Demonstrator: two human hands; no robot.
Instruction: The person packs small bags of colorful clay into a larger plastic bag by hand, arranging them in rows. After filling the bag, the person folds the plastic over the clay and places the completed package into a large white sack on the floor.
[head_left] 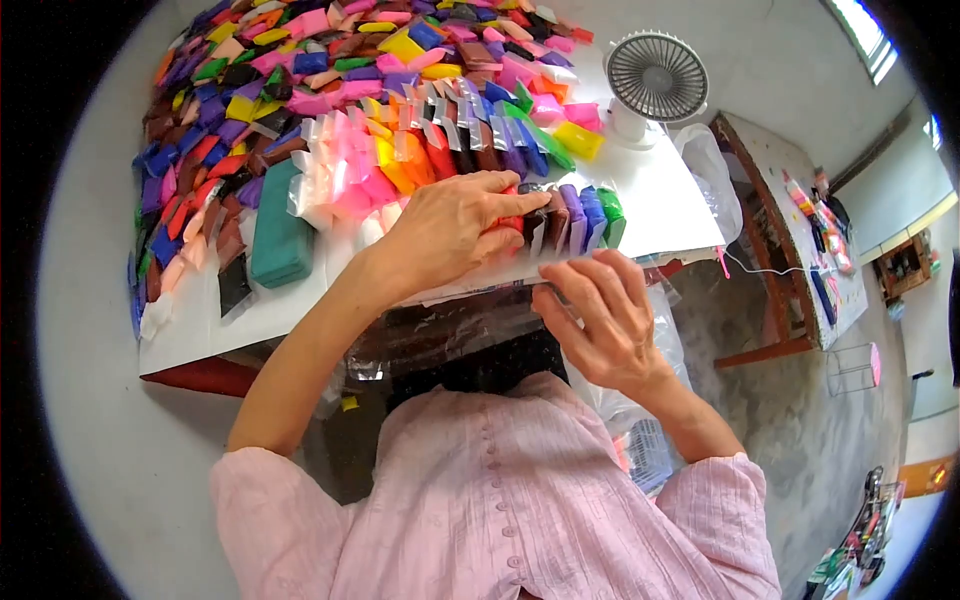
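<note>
Right now, the left hand [450,230] is reaching over the front row of packets [570,218] at the centre of the frame, its fingers spreading and its fingertips touching the red packet [509,208] and the black packet beside it. Whether it is gripping either one, I cannot tell. The right hand [605,320] is hovering just below the row, near the front edge of the white bench [660,215], its fingers bending loosely and parting a little.

The front row is running rightward from the left hand, with brown, purple, blue and green packets standing close together on the bench. Behind it, a longer row of packets [405,160] is leaning in colour groups, going from white and pink through yellow, orange, red, black and brown to purple, blue and green. A yellow packet [579,141] is lying at its right end.

To the left of that row, a teal case [282,228] is resting near the front of the bench. A heap of mixed-colour packets [330,65] is covering the upper left of the frame. At the upper right, a round fan [657,77] is standing on the bench, and a clear plastic bag [708,180] is hanging beside the bench's right edge. Farther right, a second table [790,200] is holding small items.
</note>
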